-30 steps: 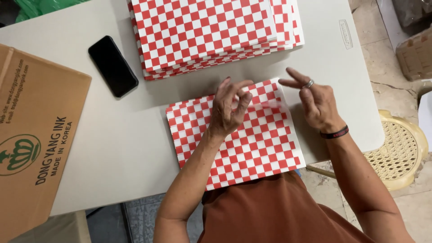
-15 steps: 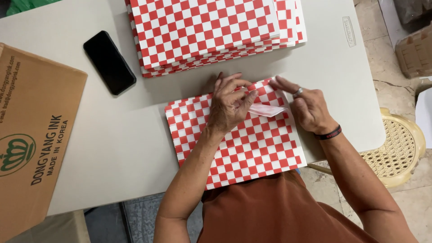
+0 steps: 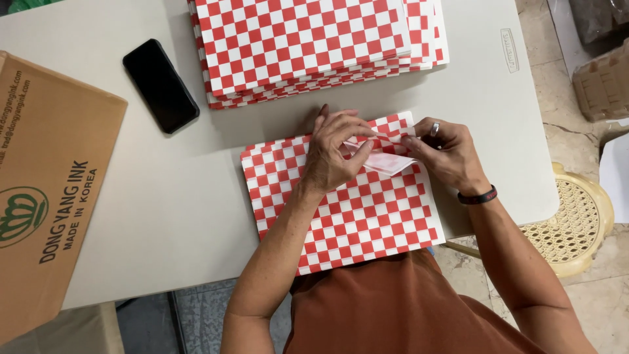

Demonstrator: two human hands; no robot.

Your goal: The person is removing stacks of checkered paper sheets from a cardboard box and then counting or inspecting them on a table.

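A red-and-white checkered paper sheet [image 3: 341, 210] lies on the grey table [image 3: 177, 196] in front of me. Its far right corner [image 3: 386, 160] is folded over, showing the pale underside. My left hand [image 3: 334, 151] rests on the sheet and pinches the fold with its fingertips. My right hand [image 3: 445, 151], wearing a ring and a dark wristband, pinches the same folded corner from the right. A tall stack of the same checkered sheets [image 3: 308, 42] lies just beyond my hands.
A black phone [image 3: 160, 85] lies face up to the left of the stack. A brown cardboard box [image 3: 46, 190] covers the table's left end. A woven yellow stool [image 3: 576, 223] stands beyond the table's right edge.
My right hand has come down from above the sheet onto its far right corner, and both hands have folded that corner over.
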